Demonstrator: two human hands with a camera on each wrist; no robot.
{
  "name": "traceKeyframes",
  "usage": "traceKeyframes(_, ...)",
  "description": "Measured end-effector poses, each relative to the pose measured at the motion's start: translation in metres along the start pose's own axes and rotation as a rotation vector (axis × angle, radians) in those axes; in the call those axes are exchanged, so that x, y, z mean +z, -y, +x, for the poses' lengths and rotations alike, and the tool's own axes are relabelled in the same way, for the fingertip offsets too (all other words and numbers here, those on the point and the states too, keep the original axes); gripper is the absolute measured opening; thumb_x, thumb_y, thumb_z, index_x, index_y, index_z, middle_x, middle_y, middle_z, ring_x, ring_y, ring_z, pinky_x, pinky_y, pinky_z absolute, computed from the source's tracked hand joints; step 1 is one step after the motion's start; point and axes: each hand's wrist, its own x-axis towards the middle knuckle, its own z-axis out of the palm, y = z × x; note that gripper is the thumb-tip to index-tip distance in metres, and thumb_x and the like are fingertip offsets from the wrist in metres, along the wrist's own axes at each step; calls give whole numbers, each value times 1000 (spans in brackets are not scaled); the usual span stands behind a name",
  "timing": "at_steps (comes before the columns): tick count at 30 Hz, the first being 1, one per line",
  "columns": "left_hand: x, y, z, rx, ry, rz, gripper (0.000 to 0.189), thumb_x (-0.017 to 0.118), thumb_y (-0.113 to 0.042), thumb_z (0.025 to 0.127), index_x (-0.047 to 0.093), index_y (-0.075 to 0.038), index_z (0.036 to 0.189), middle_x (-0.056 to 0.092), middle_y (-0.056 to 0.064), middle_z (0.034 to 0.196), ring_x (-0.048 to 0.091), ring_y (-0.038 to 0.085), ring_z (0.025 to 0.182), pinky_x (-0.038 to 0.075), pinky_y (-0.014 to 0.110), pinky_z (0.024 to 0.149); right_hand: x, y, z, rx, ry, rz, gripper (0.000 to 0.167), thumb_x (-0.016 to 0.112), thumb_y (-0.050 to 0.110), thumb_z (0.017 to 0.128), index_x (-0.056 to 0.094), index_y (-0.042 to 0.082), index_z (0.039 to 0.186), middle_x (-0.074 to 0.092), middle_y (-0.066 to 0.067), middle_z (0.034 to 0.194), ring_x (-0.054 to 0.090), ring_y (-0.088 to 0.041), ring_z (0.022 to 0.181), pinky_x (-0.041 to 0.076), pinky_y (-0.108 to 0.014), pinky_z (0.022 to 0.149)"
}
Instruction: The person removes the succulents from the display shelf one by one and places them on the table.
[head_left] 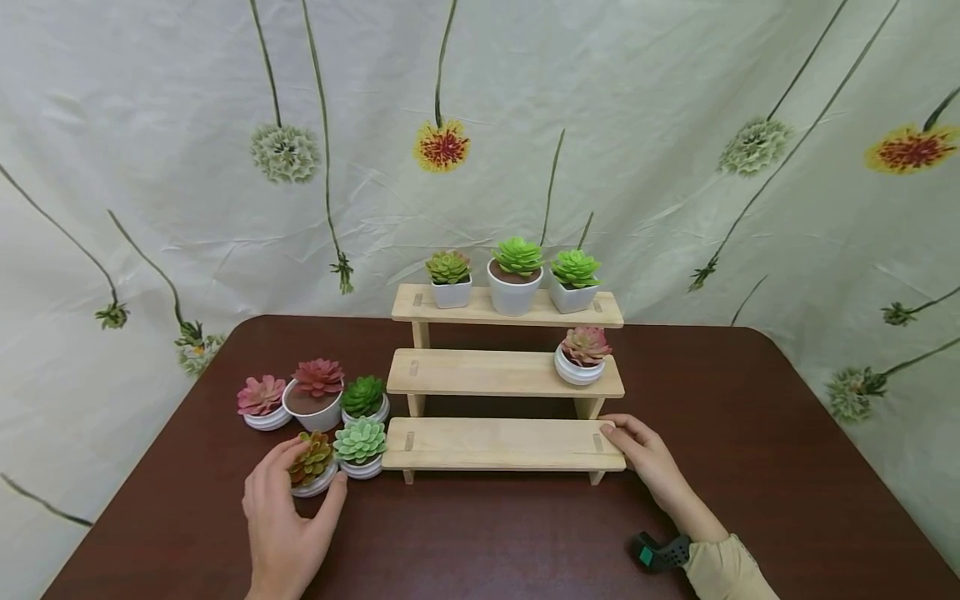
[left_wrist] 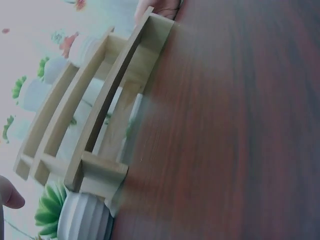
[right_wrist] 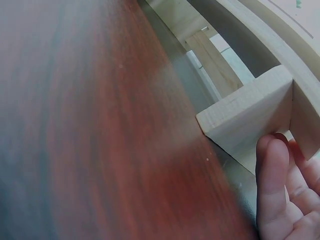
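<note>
My left hand is spread around a small orange-green succulent in a white pot, fingers at its left side and thumb by its right edge. Whether the thumb touches the pot I cannot tell; in the left wrist view only the thumb's tip shows. On the right, my right hand grips the end of the bottom step of a three-step wooden plant stand. In the right wrist view its fingers curl in under the board beside the stand's leg.
Left of the stand are a pink succulent, a dark red one, a dark green one and a mint one. Three green potted succulents stand on the top step, a pink one on the middle step.
</note>
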Motion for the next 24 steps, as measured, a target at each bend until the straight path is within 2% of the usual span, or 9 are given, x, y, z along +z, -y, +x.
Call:
traceKeyframes(6,1,-8,7,52,-10,-24,50,76,-6,67,57,4,112,53,19,119,41,37,108,23,52,85,0,-1,0,1,-4,-2,38,57,28,94,56,0,120,57,-14,106,60,-19,84,51,-28,70)
traceKeyframes(13,5,-14,16,89,48,-52,49,74,-4,70,55,5,114,52,20,118,43,35,110,28,29,92,-1,0,0,-2,-13,-30,37,57,29,94,57,1,119,57,-11,101,58,-19,81,49,-27,67)
traceKeyframes(18,9,-17,20,105,86,-47,53,75,-5,71,54,3,119,53,18,119,46,32,110,28,20,93,-1,1,0,-1,-13,-29,39,57,30,94,56,1,119,57,-12,102,59,-19,82,49,-27,67)
traceKeyframes(24,17,-23,38,163,160,-63,58,74,-7,74,51,3,125,54,17,122,49,29,109,34,34,88,0,0,0,5,-2,-5,39,56,29,94,55,-1,120,58,-13,103,60,-19,83,51,-28,68)
